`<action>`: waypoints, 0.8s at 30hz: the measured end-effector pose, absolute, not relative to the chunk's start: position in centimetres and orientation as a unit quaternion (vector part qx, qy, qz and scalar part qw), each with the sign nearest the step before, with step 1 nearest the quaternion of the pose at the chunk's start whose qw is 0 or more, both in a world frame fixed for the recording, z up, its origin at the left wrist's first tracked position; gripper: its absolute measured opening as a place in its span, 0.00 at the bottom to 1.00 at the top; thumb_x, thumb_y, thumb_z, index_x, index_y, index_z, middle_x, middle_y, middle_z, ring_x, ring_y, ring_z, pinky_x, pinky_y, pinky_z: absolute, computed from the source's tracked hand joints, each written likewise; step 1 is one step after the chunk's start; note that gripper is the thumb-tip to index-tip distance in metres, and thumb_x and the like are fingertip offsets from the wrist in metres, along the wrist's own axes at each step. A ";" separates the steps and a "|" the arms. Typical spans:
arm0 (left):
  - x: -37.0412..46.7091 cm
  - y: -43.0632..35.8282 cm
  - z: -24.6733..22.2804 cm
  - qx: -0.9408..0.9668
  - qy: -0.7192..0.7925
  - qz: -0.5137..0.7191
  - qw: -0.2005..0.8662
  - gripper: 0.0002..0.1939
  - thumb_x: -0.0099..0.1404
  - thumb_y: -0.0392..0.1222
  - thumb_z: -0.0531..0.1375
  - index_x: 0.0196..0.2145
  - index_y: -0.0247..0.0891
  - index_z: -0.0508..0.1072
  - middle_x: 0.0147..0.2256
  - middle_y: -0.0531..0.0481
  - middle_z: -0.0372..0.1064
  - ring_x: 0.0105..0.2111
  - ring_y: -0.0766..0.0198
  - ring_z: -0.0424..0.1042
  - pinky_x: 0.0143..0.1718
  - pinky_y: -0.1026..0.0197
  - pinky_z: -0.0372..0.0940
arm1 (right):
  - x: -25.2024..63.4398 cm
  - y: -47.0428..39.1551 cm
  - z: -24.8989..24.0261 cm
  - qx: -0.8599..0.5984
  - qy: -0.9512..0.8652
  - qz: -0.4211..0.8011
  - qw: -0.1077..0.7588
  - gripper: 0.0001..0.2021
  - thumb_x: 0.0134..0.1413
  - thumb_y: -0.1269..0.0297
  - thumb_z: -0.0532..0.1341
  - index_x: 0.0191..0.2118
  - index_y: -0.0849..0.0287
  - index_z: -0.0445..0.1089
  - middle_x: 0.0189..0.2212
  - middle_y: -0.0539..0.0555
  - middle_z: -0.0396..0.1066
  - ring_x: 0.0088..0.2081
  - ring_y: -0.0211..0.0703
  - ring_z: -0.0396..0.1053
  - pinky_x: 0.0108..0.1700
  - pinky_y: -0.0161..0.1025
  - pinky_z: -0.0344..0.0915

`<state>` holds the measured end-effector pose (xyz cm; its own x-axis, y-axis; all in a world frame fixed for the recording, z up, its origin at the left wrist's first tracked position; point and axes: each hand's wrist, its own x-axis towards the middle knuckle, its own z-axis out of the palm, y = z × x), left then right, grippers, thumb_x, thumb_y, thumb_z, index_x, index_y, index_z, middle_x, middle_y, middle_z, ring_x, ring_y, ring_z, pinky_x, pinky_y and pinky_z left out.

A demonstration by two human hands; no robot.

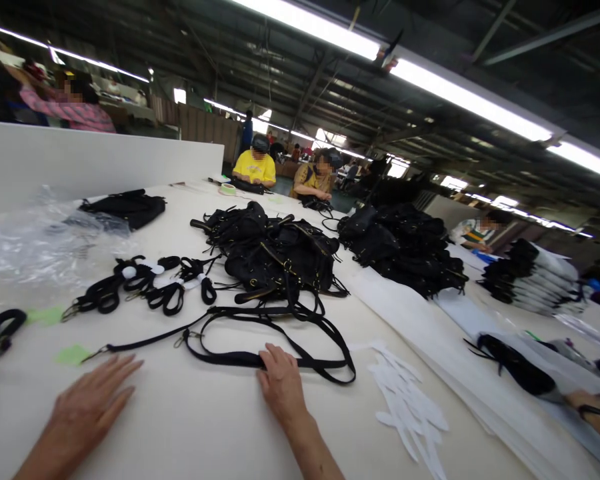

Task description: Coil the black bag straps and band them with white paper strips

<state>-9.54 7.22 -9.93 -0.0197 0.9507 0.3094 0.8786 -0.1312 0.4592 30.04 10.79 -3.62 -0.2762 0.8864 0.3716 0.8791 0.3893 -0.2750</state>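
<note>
Loops of black strap (220,361) lie on the white table (170,407), a metal clip at the left end near a green paper square (72,355). My right hand (281,383) rests on the strap's near edge, its fingertips bent over the band. To the left, my left hand (87,403) lies flat with fingers spread, just below the clip and holding nothing. Beyond the loops is a heap of black bags (280,257) with gold-coloured hardware. Bundled black straps with white bands (167,297) sit left of that heap.
White paper strips (405,400) and long white sheets (430,353) lie at the right. Clear plastic bags (40,240) cover the far left. Another black bag pile (405,247) stands back right. A person's hand (595,403) reaches in at the right edge; people work opposite.
</note>
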 end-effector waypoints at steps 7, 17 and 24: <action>-3.0 10.4 -8.7 0.809 0.528 0.252 -0.055 0.21 0.68 0.48 0.55 0.58 0.51 0.68 0.58 0.51 0.69 0.59 0.54 0.65 0.59 0.51 0.61 | 29.4 10.3 -3.4 -0.491 -0.832 0.087 0.243 0.11 0.51 0.78 0.60 0.38 0.55 0.67 0.33 0.49 0.73 0.39 0.42 0.69 0.54 0.44 0.60; 1.4 15.7 -6.5 0.870 0.471 0.141 -0.030 0.25 0.61 0.24 0.49 0.42 0.50 0.76 0.60 0.53 0.66 0.63 0.51 0.59 0.59 0.42 0.56 | 30.6 4.1 -3.2 -0.459 -0.866 0.112 0.166 0.18 0.55 0.73 0.60 0.50 0.49 0.66 0.41 0.49 0.75 0.42 0.44 0.70 0.43 0.38 0.63; -0.5 17.6 -2.8 0.831 0.504 0.220 -0.083 0.12 0.68 0.38 0.51 0.41 0.45 0.74 0.60 0.48 0.65 0.61 0.51 0.61 0.57 0.45 0.60 | 34.8 4.7 -3.1 -0.564 -0.809 0.088 0.138 0.24 0.55 0.78 0.57 0.54 0.49 0.67 0.39 0.50 0.76 0.40 0.45 0.71 0.45 0.41 0.64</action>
<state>-0.54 17.59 -2.85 0.3947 0.8012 0.4497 0.8744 -0.4778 0.0839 34.79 4.67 -3.11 -0.3254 0.9373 0.1251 0.8887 0.3483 -0.2980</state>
